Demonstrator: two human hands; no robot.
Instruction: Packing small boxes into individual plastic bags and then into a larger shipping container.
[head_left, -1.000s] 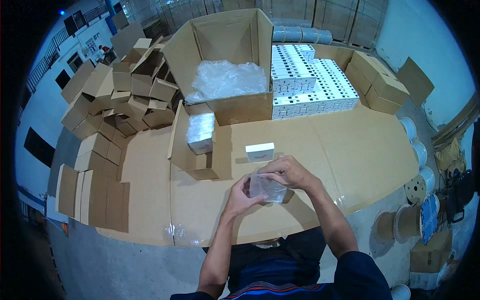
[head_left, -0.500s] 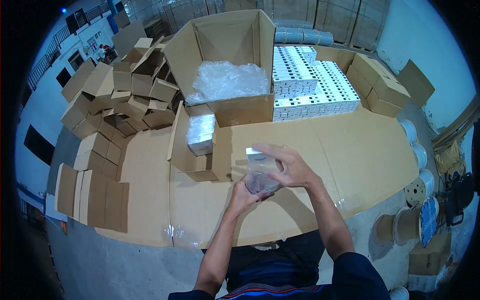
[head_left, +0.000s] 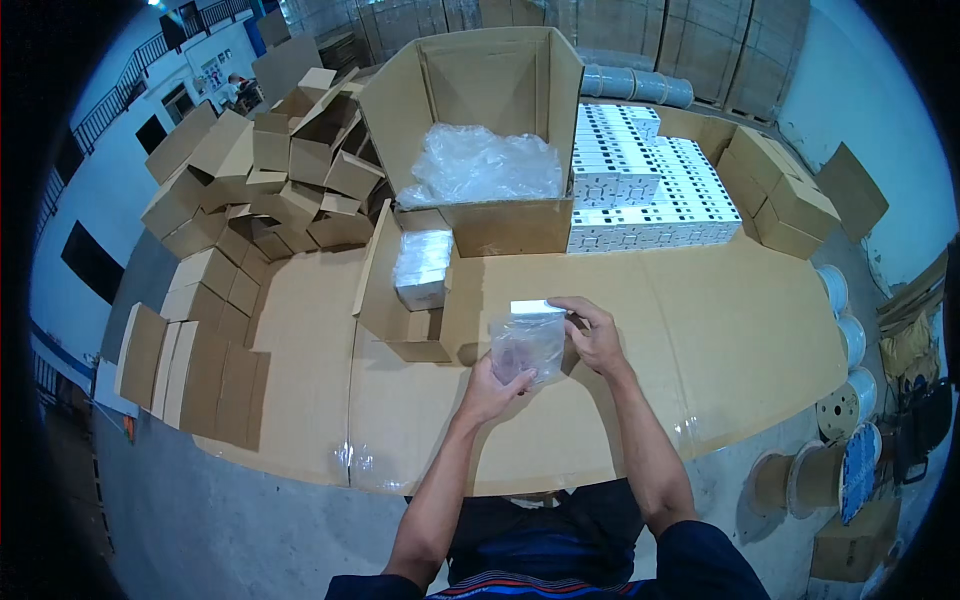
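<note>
the work surface is a big table covered in flat brown corrugated cardboard sheets (head_left: 740,340), matte and creased, with clear tape shining along the front edge. around it is a warehouse kind of room: grey concrete floor, pale blue walls, and a tall wall of stacked brown cartons at the back.

the left hand (head_left: 492,385) is closed around the bottom of a small clear crinkly plastic bag (head_left: 527,345), pinching it from below. the right hand (head_left: 595,335) grips the bag's top right side, fingers curled over a small white rectangular box (head_left: 537,307) sitting at the bag's mouth; can't tell how far in the box is. bag and box are held just above the cardboard, near the front middle of the table.

just left of the hands is a small open brown cardboard carton (head_left: 405,300) with a plastic-wrapped bundle of white boxes (head_left: 422,268) in it. behind that stands a large open brown cardboard box (head_left: 505,70) lined with loose, wrinkly clear plastic film (head_left: 485,165). to its right, a tidy block of stacked white boxes with dark print (head_left: 650,190), then a few closed brown cartons (head_left: 780,205). on the left, a messy heap of small empty brown cartons (head_left: 270,170), flaps open. wooden cable spools (head_left: 840,400) sit on the floor at right.
</note>
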